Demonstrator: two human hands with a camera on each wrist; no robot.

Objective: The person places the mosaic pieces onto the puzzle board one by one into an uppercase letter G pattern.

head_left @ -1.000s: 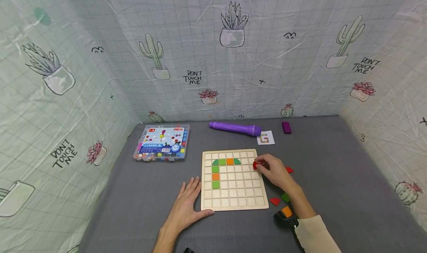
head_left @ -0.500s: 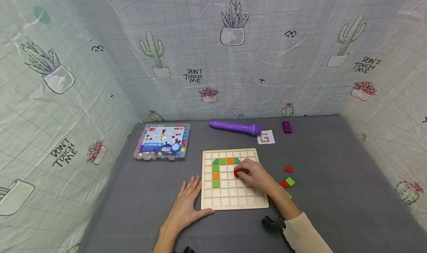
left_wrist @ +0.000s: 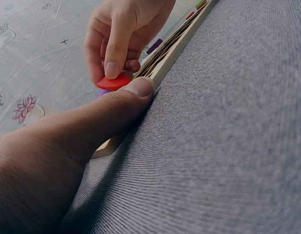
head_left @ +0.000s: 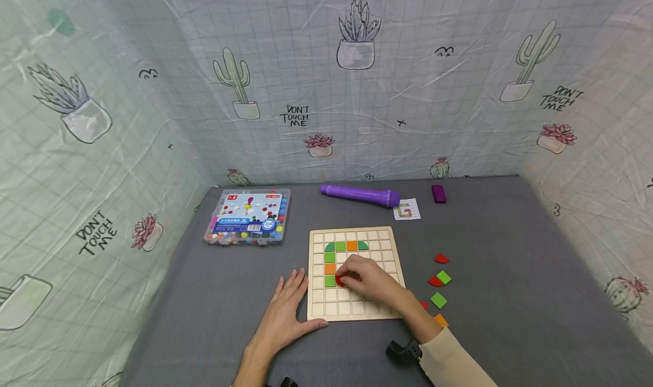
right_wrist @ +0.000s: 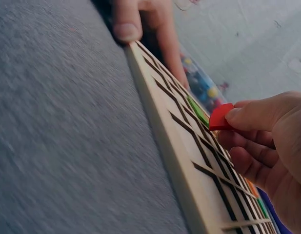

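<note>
My right hand (head_left: pixel 369 280) pinches a red quarter-round tile (right_wrist: pixel 220 117) between thumb and fingers, close over the wooden grid board (head_left: pixel 357 314). In the head view the red tile overlaps the spot beside the lowest green square tile (head_left: pixel 330 281). Green and orange tiles, with dark green rounded ones at two corners, form a row and a column on the board; an orange square (head_left: pixel 352 246) is in the row. My left hand (head_left: pixel 280 316) lies with fingers spread at the board's left side, its thumb at the lower left corner.
Loose red, green and orange tiles, such as a green square (head_left: pixel 439 301), lie right of the board. Behind it are a purple microphone-shaped stick (head_left: pixel 359 195), a pattern card (head_left: pixel 408 210) and a dark purple block (head_left: pixel 438 194). A clear box of beads (head_left: pixel 247 218) stands back left.
My right hand has carried the red tile leftward from the board's right edge to beside the lowest green square. The left hand has stayed where it was.
</note>
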